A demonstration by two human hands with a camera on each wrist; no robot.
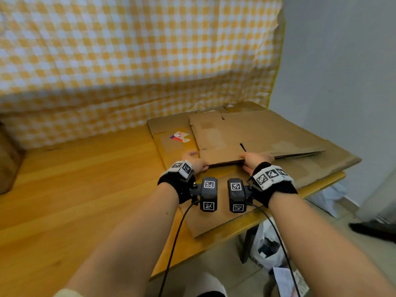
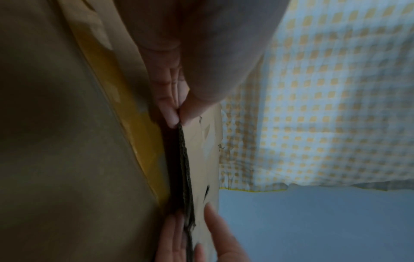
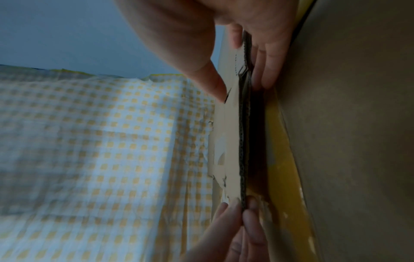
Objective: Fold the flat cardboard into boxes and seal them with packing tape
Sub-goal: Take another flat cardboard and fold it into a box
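Both hands, left (image 1: 194,161) and right (image 1: 255,160), pinch the flat cardboard (image 1: 252,136) at its near edge, frame centre. Light, stiff, bends at creases; grip flap edges.

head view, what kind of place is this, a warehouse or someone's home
Most likely a home or small makeshift workspace, not a warehouse: a wooden table against a checked cloth hung as a backdrop, a few flattened cardboard sheets, and a plastic bag on the floor.
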